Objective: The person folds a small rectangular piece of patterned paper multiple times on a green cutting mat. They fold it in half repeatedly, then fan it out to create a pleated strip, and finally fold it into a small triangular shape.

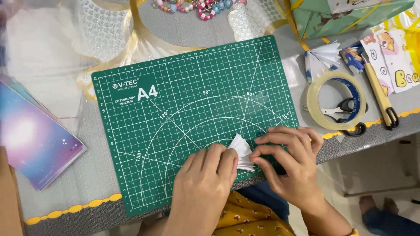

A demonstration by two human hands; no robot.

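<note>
A small folded piece of white paper (242,150) lies on the near right part of a green cutting mat (183,109). My left hand (205,183) pinches its left side with fingers curled. On its right side, my right hand (291,164) presses and grips the folds with the fingertips. Both hands rest at the mat's near edge, partly over the table edge.
A roll of clear tape (336,100) lies right of the mat over small scissors (343,109). Another folded white paper (323,59), a wooden-handled tool (379,94), stickers (393,61) and a green wrapped box (345,15) sit far right. Galaxy-print paper (33,140) lies left; beads (192,6) at top.
</note>
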